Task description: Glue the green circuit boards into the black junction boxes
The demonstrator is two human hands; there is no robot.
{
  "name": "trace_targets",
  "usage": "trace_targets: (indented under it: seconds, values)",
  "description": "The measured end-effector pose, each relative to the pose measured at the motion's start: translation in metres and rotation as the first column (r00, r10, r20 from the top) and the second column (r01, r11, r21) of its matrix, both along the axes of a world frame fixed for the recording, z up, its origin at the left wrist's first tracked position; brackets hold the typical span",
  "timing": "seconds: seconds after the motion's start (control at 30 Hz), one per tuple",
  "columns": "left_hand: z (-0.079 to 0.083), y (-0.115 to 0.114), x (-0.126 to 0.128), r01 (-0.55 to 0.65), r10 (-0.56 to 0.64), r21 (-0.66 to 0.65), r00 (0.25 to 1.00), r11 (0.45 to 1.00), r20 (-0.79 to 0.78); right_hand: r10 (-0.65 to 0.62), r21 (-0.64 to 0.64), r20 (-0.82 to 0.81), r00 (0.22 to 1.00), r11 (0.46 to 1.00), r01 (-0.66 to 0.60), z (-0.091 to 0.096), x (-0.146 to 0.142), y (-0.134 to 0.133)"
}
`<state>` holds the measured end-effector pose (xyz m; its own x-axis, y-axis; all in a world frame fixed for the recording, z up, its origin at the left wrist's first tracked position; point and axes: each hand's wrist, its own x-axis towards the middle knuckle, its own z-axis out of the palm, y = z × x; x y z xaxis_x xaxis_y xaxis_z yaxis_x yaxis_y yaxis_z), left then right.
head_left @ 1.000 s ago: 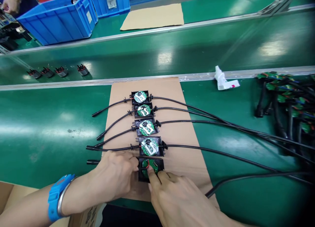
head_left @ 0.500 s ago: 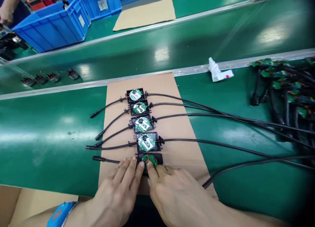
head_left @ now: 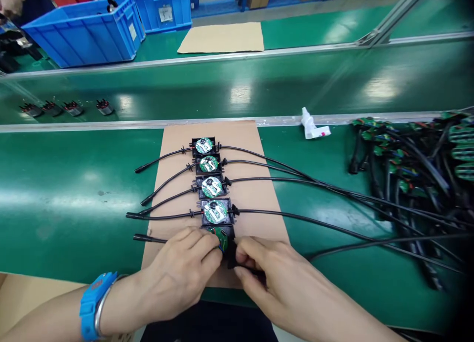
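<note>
Several black plastic cases form a column on a brown cardboard sheet (head_left: pixel 252 198), each with a round green circuit board (head_left: pixel 215 211) and a black cable (head_left: pixel 281 212) on either side. At the nearest case, my left hand (head_left: pixel 188 265) has its fingers curled over the edge of a green circuit board (head_left: pixel 222 238). My right hand (head_left: pixel 270 268) is closed, with thumb and forefinger pinching a black cable at the right side of that same case. The fingers hide most of this case and the gripped part of the cable.
A tangle of cables with green boards (head_left: pixel 400 159) lies at the right. Beyond the cardboard is a white tube (head_left: pixel 313 125). Small round parts (head_left: pixel 104 106) stand behind the ledge at left. Blue bins (head_left: pixel 85 35) and another person's hand (head_left: pixel 11 3) are at the far left.
Both hands were pressing with extended fingers on the nearest board. Now the left fingers are curled on it, and the right hand has shifted right and pinches the cable. The camera view has tilted.
</note>
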<state>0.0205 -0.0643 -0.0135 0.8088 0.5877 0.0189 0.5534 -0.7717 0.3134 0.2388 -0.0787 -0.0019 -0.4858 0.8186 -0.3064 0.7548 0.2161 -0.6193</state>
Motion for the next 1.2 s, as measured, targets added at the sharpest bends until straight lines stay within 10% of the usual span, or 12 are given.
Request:
trace_targets:
  seconds: [0.3,0.53,0.8,1.2]
  values:
    - [-0.021,0.003,-0.008,0.068,-0.065,-0.061,0.997,0.996,0.049,0.046,0.391,-0.101,0.994,0.921,-0.003,-0.036,0.005,-0.002]
    - [-0.021,-0.002,-0.005,0.051,-0.051,-0.048,0.999,0.998,0.003,0.064,0.239,-0.06,0.996,0.97,-0.048,-0.039,0.01,0.008]
    - [-0.008,0.0,0.014,-0.014,0.009,-0.078,0.998,0.997,-0.066,0.137,0.374,0.222,0.966,0.903,-0.214,-0.04,0.002,0.012]
    - [-0.013,-0.008,0.017,-0.062,0.059,-0.044,0.996,0.997,-0.074,0.046,0.419,-0.21,0.977,0.907,0.047,-0.045,0.009,0.012]
